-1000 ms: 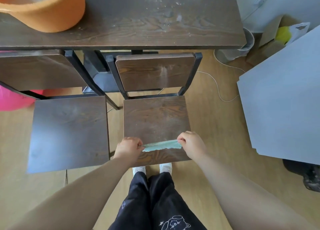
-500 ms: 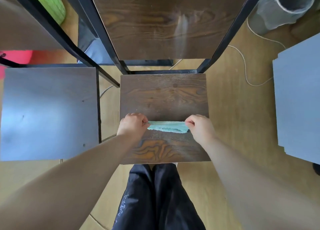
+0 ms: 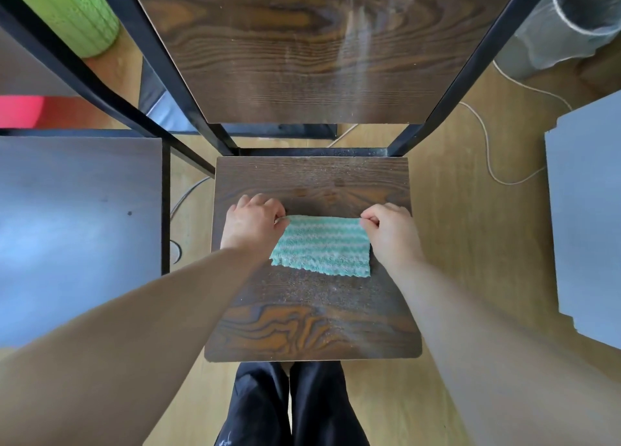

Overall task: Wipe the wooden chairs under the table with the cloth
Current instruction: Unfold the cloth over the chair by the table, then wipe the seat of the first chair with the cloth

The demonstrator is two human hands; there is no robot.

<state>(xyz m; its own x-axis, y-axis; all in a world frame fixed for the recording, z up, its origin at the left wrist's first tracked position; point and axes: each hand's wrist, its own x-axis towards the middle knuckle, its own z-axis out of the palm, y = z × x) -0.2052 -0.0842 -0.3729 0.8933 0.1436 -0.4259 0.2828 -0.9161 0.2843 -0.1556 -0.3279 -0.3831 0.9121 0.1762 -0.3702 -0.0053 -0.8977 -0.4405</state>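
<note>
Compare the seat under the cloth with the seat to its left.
The middle seat shows warm brown grain and dust specks; the left seat looks washed bluish-grey by glare. The middle seat carries the cloth, pinched by the left hand and right hand; the left seat carries neither. Both are squarish dark wooden panels.

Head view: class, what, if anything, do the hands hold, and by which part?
The cloth: left hand pinches its far left corner, right hand its far right corner, over the chair seat.
</note>
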